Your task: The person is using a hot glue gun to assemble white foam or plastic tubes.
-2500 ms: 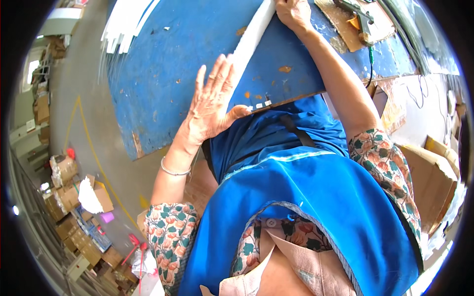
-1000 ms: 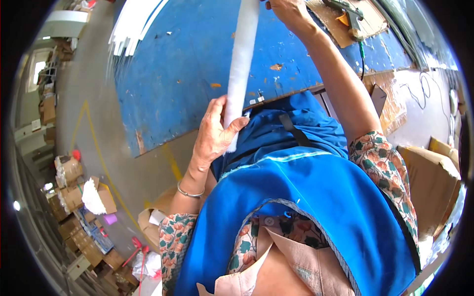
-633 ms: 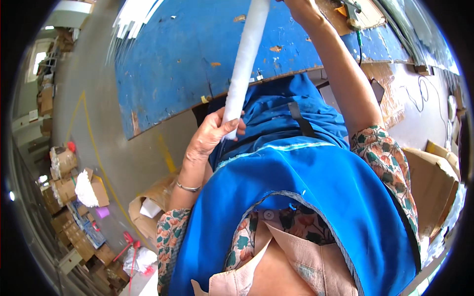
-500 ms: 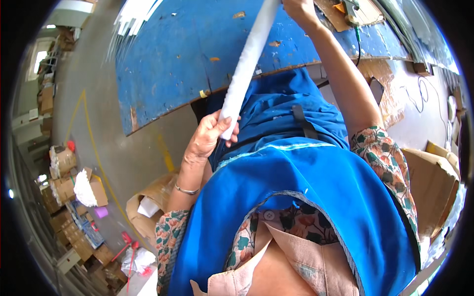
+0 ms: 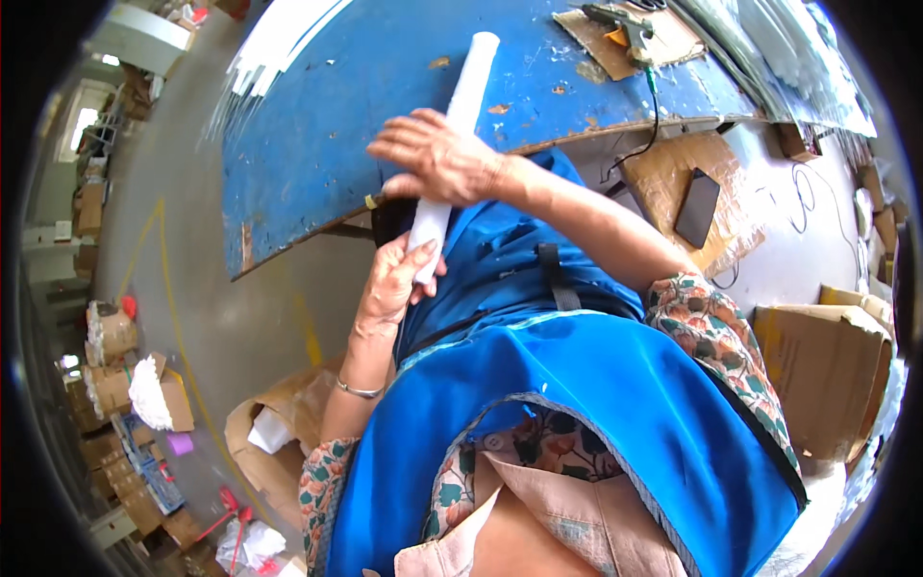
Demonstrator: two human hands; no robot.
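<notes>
- A blue apron (image 5: 596, 404) is worn over a floral-sleeved garment at the near edge of the view.
- The lower end of a white rolled paper tube (image 5: 452, 135) is gripped by the left hand (image 5: 394, 284), fingers closed round it, just off the surface's edge.
- The tube's middle is covered by the right hand (image 5: 437, 159), fingers curled over it.
- The tube's far end lies over the worn blue surface (image 5: 327, 115).
- A glue gun (image 5: 620, 19) on cardboard is seen at the far edge, and a dark phone (image 5: 697, 207) rests on a box to the right.
</notes>
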